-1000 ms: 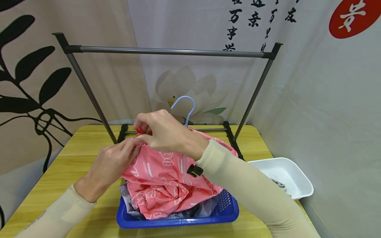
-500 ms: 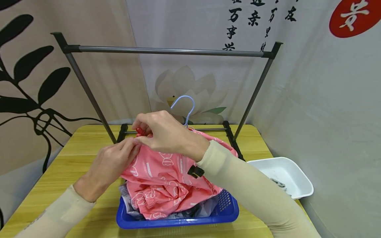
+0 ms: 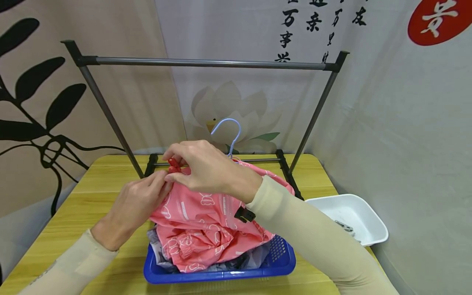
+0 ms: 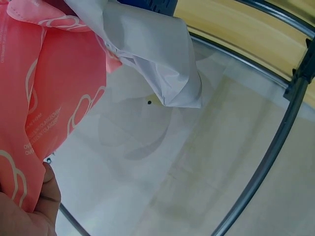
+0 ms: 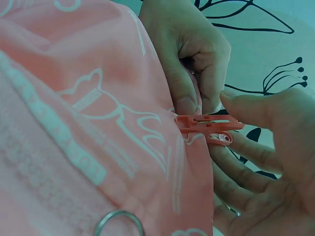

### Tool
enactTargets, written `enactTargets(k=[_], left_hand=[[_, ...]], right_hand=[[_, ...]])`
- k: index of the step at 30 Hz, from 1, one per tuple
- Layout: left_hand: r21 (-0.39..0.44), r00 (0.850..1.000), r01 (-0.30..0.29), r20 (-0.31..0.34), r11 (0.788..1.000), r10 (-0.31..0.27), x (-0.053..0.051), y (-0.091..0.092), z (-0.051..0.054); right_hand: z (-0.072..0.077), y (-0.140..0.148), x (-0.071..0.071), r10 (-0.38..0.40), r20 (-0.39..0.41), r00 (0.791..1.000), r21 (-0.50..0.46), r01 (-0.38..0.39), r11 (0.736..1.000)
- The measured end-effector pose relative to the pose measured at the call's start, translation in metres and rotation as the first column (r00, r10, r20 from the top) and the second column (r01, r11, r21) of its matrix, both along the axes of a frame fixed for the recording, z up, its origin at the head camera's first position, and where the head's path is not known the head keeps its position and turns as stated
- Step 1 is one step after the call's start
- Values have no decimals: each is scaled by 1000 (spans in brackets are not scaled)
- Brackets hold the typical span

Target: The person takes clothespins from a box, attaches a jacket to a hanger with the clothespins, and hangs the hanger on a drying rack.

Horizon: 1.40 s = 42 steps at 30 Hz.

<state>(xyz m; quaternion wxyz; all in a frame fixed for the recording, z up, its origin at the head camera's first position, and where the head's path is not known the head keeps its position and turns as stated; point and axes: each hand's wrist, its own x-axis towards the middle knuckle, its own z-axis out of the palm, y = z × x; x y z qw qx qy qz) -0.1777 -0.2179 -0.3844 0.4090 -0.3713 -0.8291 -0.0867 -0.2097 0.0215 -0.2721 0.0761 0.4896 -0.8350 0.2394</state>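
Observation:
A pink garment (image 3: 206, 200) with white printed outlines hangs from a light-blue hanger (image 3: 232, 127), of which only the hook shows. My left hand (image 3: 138, 200) pinches the garment's left upper edge; in the left wrist view the thumb (image 4: 48, 196) presses on the pink cloth. A red clothespin (image 5: 206, 128) sits at that edge, just beside the left fingertips. My right hand (image 3: 210, 164) holds its legs between thumb and index finger, the other fingers spread below. How firmly the clothespin's tips bite the cloth, I cannot tell.
Below the garment stands a blue basket (image 3: 221, 277) with grey and dark cloth in it. A metal rack (image 3: 206, 62) rises behind on the wooden table (image 3: 70, 246). At the right, a white tray (image 3: 372, 217) holds several clips (image 3: 346, 227).
My right thumb and fingers have spread a little, so more of the red clothespin shows. The left hand and the garment have hardly moved.

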Motion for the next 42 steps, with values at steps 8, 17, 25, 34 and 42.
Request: enactTargets(k=[8, 17, 25, 34, 42], left_hand=[[-10, 1000, -9, -14, 1000, 9, 1, 1, 1], [-4, 1000, -19, 10, 1000, 19, 3, 2, 2], [8, 1000, -8, -9, 1000, 8, 2, 1, 0], [15, 999, -17, 38, 1000, 17, 4, 1, -1], [22, 999, -19, 36, 1000, 18, 4, 1, 0]], right_hand=[[-1, 5, 3, -10, -22, 1000, 1, 10, 1000], [-3, 10, 8, -22, -51, 998, 4, 22, 1000], [-6, 15, 11, -24, -99, 995, -21, 22, 1000], [-10, 24, 16, -17, -124, 992, -36, 13, 999], [-15, 34, 20, -17, -184, 983, -73, 4, 997]])
